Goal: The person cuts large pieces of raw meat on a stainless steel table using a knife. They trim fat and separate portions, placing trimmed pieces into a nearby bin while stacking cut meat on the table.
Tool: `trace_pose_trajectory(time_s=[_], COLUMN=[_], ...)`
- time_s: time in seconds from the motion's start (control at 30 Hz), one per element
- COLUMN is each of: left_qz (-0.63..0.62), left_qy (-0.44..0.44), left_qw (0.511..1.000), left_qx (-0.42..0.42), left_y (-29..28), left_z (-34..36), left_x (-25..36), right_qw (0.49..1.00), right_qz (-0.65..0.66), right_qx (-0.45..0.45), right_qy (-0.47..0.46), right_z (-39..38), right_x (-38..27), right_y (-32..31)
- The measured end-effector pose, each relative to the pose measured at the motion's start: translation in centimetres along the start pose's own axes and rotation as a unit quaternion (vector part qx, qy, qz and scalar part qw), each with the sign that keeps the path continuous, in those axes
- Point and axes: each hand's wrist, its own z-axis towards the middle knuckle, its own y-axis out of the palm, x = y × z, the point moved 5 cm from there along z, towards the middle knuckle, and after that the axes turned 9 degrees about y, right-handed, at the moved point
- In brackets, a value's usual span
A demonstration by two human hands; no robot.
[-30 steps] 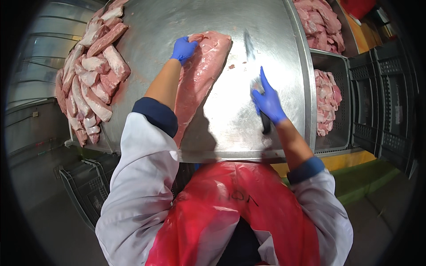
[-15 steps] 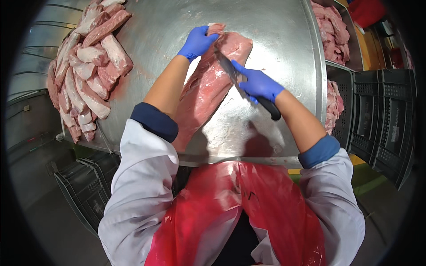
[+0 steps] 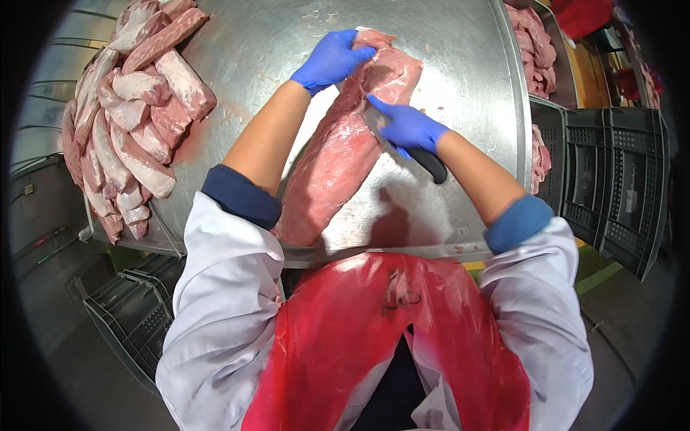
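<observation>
A long pink slab of meat (image 3: 330, 172) lies lengthwise on the metal table (image 3: 269, 43), its near end close to the front edge. My left hand (image 3: 332, 63), in a blue glove, grips the meat's far left end, where a small flap (image 3: 375, 39) sticks out past the fingers. In my blue-gloved right hand (image 3: 413, 129) is a black-handled knife (image 3: 433, 167). The knife's blade rests against the upper right part of the slab, its tip hidden at the meat. My right index finger stretches along the blade toward the meat.
A pile of meat cuts (image 3: 136, 122) covers the table's left side. To the right stand a metal bin with meat (image 3: 533, 50) and dark plastic crates (image 3: 618, 179). Another dark crate (image 3: 136, 309) sits low at the left, below the table's edge.
The knife and my right hand have moved slightly down and left along the meat. My left hand has shifted a little up and right, keeping its hold on the far end.
</observation>
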Motion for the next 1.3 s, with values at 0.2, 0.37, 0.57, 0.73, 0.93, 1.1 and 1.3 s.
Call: trace_pose_trajectory(time_s=[0.2,0.37,0.57,0.73,0.93,1.1,1.3], left_qz=[-0.064,-0.082,0.52,0.408,0.358,0.387,0.366], left_qy=[0.009,0.094,-0.346,-0.014,-0.091,-0.065,-0.075], left_qw=[0.997,0.988,0.779,0.868,0.858,0.871,0.89], left_qx=[0.046,0.094,-0.054,-0.285,-0.358,-0.295,-0.261], left_y=[-3.1,-9.3,-22.6,-2.7,-5.2,-5.3,-6.2], left_z=[-2.3,-6.3,-19.6,-20.0,-21.8,-22.4,-23.3], left_x=[0.9,2.9,-3.4,-7.1,-3.4,-0.3,4.7], right_qw=[0.998,0.989,0.988,0.965,0.961,0.994,0.995], right_qz=[-0.025,-0.02,0.097,0.257,0.275,0.035,-0.033], right_qx=[-0.045,-0.145,-0.1,0.055,0.019,-0.031,-0.083], right_qy=[0.02,0.029,0.068,-0.016,-0.004,-0.098,-0.053], right_z=[-4.9,-6.3,-15.5,-4.5,0.6,-0.5,-2.5], right_x=[0.7,-0.8,1.9,0.6,-5.0,-3.6,-5.9], right_y=[2.5,5.2,5.8,7.4,14.6,18.8,20.9])
